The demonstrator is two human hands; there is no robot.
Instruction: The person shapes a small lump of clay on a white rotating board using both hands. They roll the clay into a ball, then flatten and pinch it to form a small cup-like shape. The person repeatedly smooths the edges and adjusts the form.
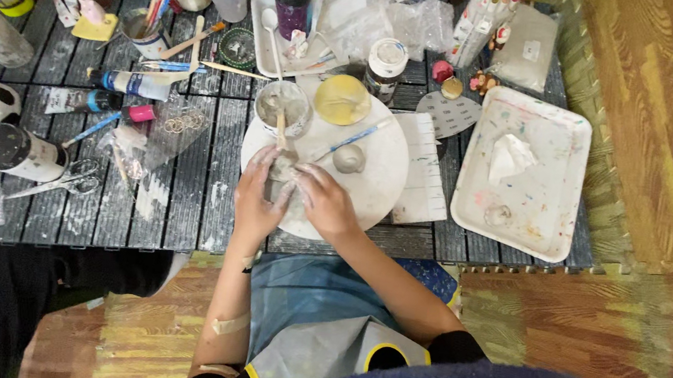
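Note:
My left hand and my right hand both close around a small grey lump of clay at the near side of a round white turntable. My fingers are smeared with grey clay. A small grey clay ball lies on the turntable just beyond my right hand. A cup of grey slip with a wooden stick in it stands at the turntable's far edge, next to a yellow sponge-like disc. A blue-handled brush lies between them.
A paint-stained white tray with crumpled tissue sits to the right. On the left are scissors, paint tubes, a dark-lidded jar, a cup of brushes. Plastic bags and jars crowd the far edge of the low black slatted table.

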